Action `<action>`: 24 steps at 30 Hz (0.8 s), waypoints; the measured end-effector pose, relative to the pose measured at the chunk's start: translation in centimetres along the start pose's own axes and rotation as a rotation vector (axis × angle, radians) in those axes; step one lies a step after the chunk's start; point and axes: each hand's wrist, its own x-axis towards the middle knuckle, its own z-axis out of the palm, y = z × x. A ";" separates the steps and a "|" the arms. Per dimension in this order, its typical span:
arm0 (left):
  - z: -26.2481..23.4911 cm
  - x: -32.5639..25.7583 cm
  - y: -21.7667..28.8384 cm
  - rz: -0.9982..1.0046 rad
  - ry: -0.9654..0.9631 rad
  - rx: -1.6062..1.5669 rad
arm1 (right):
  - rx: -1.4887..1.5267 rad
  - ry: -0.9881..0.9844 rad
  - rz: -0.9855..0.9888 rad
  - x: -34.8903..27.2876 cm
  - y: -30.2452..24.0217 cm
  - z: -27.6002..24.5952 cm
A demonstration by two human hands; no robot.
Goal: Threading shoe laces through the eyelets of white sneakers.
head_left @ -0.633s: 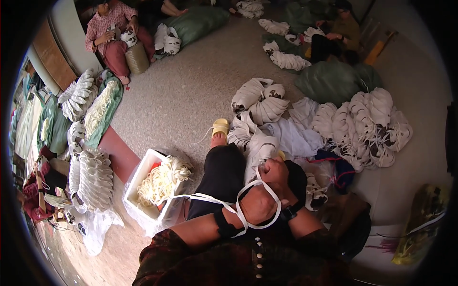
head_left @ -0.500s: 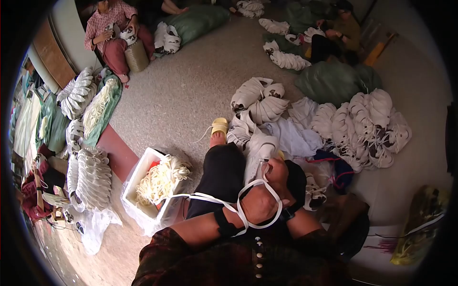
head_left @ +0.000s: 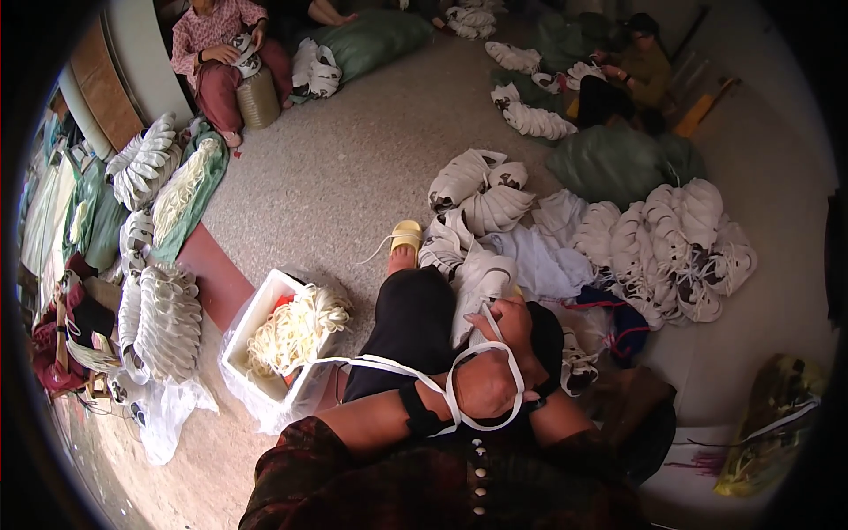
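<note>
A white shoe upper (head_left: pixel 485 281) lies over my lap, pointing away from me. Against its near end is my left hand (head_left: pixel 482 386), curled with its back upward; the fingertips are hidden, and it seems to grip the upper. A white shoelace (head_left: pixel 380 361) forms a loop around this hand and trails left to the box of laces. My right hand (head_left: pixel 511 323) is closed at the upper's right side, its fingers pinching a strand of the lace that runs up to the upper.
A white foam box (head_left: pixel 238 353) holding a heap of cream laces (head_left: pixel 305 327) stands left of my leg. Stacked white uppers (head_left: pixel 658 243) lie to the right, with more uppers (head_left: pixel 168 322) at the left. Green sacks (head_left: pixel 618 159) and seated co-workers (head_left: pixel 221 53) are farther off.
My right hand has turned and shifted slightly, and the lace strand at its fingers now shows above them. My left hand stays nearly in place. The far-left co-worker's hands have moved over their upper.
</note>
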 end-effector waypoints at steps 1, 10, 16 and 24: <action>0.1 0.0 0.0 0.003 -0.001 0.001 | -0.001 0.003 -0.001 -0.1 0.1 0.1; -1.4 1.7 1.7 0.059 0.121 -0.133 | 0.163 0.252 0.167 -1.1 2.7 2.5; -0.6 0.6 1.0 0.031 0.045 -0.078 | 0.234 0.225 0.153 -0.8 1.5 1.3; -1.5 1.2 1.7 0.048 0.092 -0.078 | 0.238 0.251 0.018 -1.1 2.4 1.4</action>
